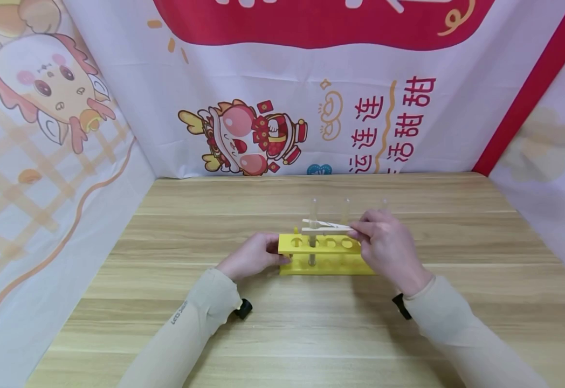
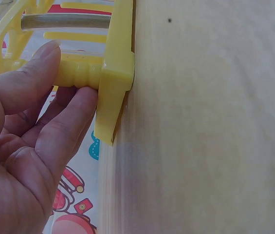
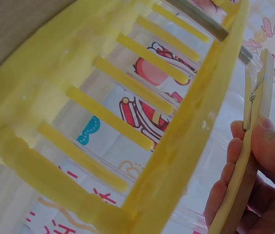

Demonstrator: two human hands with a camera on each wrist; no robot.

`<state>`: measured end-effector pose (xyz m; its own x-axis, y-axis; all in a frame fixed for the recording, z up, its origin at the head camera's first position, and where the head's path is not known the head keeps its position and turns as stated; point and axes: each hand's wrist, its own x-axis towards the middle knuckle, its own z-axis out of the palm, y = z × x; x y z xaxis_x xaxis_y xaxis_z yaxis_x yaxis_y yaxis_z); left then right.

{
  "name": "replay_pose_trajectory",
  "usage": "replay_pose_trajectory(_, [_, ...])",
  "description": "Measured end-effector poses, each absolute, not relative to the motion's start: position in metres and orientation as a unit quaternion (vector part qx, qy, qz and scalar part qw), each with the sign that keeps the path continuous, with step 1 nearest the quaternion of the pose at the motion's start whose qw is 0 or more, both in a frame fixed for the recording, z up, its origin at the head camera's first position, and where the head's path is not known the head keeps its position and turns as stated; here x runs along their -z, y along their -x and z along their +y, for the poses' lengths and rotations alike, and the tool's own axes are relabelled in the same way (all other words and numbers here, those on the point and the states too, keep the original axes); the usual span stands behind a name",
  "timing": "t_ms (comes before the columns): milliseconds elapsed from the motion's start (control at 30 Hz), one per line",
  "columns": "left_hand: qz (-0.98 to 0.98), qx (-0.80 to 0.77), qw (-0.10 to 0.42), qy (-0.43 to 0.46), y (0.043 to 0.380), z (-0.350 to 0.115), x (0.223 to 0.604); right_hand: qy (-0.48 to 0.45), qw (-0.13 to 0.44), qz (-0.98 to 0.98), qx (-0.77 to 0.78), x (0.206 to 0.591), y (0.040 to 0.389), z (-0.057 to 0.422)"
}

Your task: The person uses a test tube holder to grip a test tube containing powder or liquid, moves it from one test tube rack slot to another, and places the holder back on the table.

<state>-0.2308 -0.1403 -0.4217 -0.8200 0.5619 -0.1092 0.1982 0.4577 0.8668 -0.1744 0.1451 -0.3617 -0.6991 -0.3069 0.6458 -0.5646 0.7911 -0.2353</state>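
Yellow test tube rack (image 1: 322,253) sitting on the wooden table (image 1: 311,334), right between the two hands. Left hand (image 1: 253,257) curled round the rack's left end, thumb (image 2: 27,68) on top of the end post and fingers (image 2: 64,131) tucked under it, so properly gripping it. Right hand (image 1: 388,245) up at the rack's right end, pinching a wooden test tube clamp (image 1: 326,227) by its handle between thumb and fingers (image 3: 273,146). Clamp stretched out level toward the left hand, its far end closed round a glass test tube (image 1: 313,226). Tube standing upright in one of the rack's holes, about midway between the hands, slightly nearer the left one. Couple more clear tubes (image 1: 346,207) poking up just behind the right hand's fingertips, hard to make out against the backdrop. Cartoon banner (image 1: 282,108) hung well beyond both hands, wrapping round left and right too.
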Motion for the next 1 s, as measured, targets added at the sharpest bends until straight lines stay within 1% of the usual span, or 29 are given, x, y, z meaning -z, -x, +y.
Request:
replay_pose_trajectory(333, [0.829, -0.47, 0.196, -0.231, 0.231, -0.141, 0.422, -0.257, 0.328, -0.885, -0.209, 0.349, 0.175, 0.147])
replay_pose_trajectory(1000, [0.833, -0.463, 0.199, -0.226, 0.23, -0.142, 0.421, -0.242, 0.342, -0.882, -0.214, 0.318, 0.174, 0.149])
